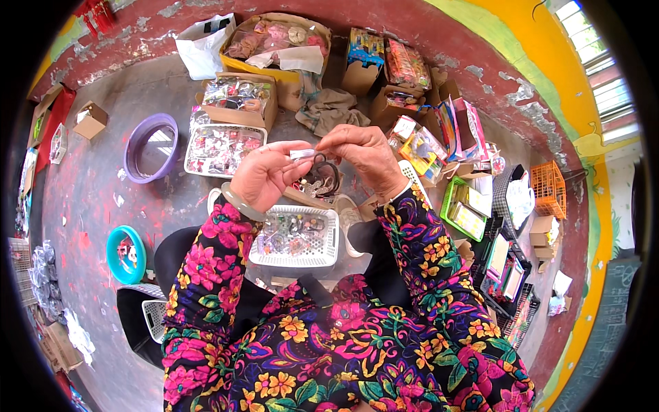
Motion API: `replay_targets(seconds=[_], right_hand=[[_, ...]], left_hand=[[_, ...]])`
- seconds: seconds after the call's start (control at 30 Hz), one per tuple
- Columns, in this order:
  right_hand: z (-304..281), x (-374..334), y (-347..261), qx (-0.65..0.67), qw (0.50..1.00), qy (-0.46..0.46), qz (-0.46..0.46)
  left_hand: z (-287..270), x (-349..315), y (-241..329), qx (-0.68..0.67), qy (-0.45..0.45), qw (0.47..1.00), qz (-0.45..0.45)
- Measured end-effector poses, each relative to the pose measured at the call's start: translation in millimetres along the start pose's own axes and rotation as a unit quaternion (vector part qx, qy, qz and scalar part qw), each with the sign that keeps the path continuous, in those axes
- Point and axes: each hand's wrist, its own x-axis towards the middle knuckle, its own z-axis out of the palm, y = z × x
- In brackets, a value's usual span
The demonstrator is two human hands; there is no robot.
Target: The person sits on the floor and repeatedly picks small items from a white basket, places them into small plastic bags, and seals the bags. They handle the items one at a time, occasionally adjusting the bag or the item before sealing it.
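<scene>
In front of me, my left hand (264, 175) is turned palm up, its fingers curled and holding a small white tag (302, 154) at the fingertips. My right hand (367, 154) meets it from the other side, thumb and forefinger pinched at the tag's end. Dark looped hair ties (333, 180) hang just below these fingertips; their upper part is partly hidden by the fingers. Under my hands is an open carton (309, 200) with sparkly pieces in it. Closer to me, a white perforated basket (295, 259) holds several small bagged items.
Beyond my hands stand a white basket of packets (187, 167), a cardboard box (270, 113) and a large yellow-edged carton (230, 60). Purple (128, 152) and teal (111, 257) basins sit at left. A green basket (447, 214), black crates and an orange crate (549, 189) line the right.
</scene>
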Motion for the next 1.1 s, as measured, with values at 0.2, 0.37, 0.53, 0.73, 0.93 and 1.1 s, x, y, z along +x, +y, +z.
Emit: replay_targets(seconds=[0.2, 0.37, 0.53, 0.73, 0.93, 1.1], right_hand=[[0, 1, 2, 0.005, 1.000, -0.006, -0.010], [2, 1, 1, -0.025, 0.999, -0.017, -0.025], [3, 2, 3, -0.002, 0.999, -0.024, -0.022], [2, 2, 3, 0.033, 0.999, -0.022, -0.007], [-3, 6, -2, 0.070, 0.994, 0.054, 0.061], [6, 12, 3, 0.037, 0.996, 0.051, 0.069]], left_hand=[[5, 1, 2, -0.074, 0.026, 0.997, 0.011], [5, 3, -3, 0.024, 0.054, 0.998, 0.006], [3, 1, -5, 0.063, 0.052, 0.997, 0.007], [2, 3, -6, 0.094, 0.062, 0.994, 0.012], [1, 4, -5, 0.116, 0.084, 0.987, 0.073], [5, 7, -9, 0.212, 0.111, 0.964, 0.113]])
